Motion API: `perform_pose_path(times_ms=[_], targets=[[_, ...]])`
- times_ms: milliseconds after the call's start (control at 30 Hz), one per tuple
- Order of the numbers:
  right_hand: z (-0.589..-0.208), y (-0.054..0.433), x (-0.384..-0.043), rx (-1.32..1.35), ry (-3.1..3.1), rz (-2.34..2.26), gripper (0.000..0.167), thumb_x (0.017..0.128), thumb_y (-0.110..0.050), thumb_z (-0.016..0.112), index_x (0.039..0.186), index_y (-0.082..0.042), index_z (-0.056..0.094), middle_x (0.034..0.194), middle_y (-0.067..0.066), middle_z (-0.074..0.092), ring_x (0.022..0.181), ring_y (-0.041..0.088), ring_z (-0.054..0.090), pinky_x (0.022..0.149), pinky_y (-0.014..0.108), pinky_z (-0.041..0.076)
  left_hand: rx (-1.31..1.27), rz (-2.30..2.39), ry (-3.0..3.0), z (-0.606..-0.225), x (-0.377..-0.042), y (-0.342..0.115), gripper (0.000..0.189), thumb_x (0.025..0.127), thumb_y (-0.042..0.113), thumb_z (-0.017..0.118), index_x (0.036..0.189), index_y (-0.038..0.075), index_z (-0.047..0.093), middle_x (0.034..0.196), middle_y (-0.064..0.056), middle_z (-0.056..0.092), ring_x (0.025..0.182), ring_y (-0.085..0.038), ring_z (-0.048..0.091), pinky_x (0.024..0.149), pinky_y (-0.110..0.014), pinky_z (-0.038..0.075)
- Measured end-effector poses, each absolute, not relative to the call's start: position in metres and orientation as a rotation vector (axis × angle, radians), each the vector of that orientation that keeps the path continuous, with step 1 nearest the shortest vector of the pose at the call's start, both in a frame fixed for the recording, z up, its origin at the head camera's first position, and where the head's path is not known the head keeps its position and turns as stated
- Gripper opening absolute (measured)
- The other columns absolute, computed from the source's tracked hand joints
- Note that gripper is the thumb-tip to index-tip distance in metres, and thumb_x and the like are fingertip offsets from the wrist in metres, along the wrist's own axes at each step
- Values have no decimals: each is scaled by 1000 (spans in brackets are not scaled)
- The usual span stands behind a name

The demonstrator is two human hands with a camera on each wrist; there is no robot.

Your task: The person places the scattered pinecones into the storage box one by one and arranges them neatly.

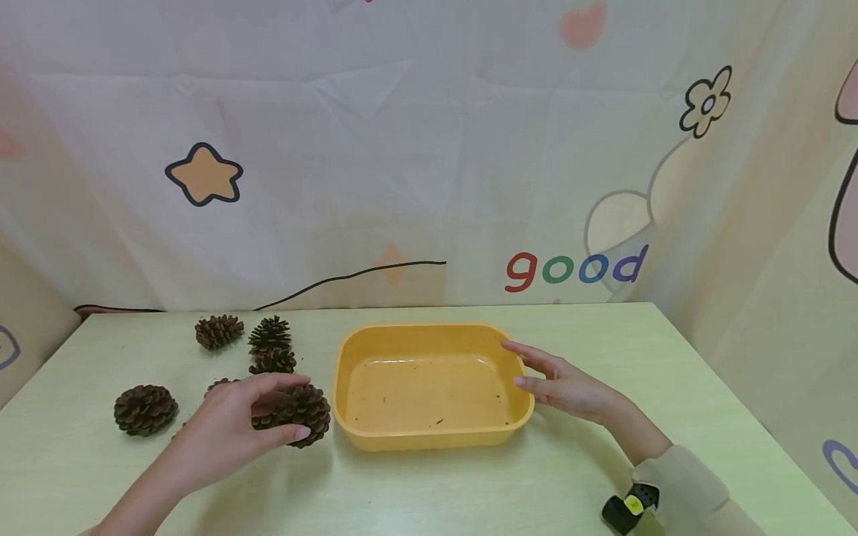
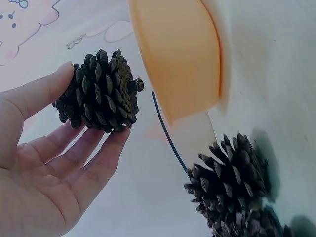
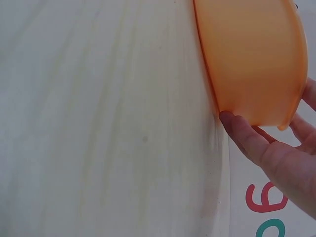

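Observation:
My left hand holds a brown pine cone between thumb and fingers, just left of a yellow plastic basin. The left wrist view shows this pine cone raised off the table, its stem end pointing toward the basin. My right hand grips the basin's right end, with thumb and index finger over the rim. In the right wrist view other fingers lie against the outside of the basin's wall. Only small dark bits lie on the basin's floor.
More pine cones stand on the left of the pale table: one at the back, a close pair beside it, and one at the far left. Another is partly hidden behind my left hand. A printed curtain hangs behind.

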State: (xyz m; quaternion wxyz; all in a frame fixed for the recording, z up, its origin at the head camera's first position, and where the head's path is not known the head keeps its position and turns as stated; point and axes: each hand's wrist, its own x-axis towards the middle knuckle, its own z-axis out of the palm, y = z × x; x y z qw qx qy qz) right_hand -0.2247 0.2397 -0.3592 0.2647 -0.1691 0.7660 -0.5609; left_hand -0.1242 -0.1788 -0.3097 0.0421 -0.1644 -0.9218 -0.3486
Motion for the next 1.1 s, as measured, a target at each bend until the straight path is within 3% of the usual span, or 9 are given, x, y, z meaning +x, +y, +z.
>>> perform_pose_path(times_ms=[1100], targets=[[-358, 240, -224, -442, 2073, -1517, 66, 92, -22, 55, 146, -12, 19, 150, 21, -1, 132, 43, 20, 97, 43, 40, -645, -1323, -2650, -333, -164, -109, 47, 72, 15, 77, 116, 7, 61, 107, -6, 64, 92, -21, 62, 84, -37, 51]])
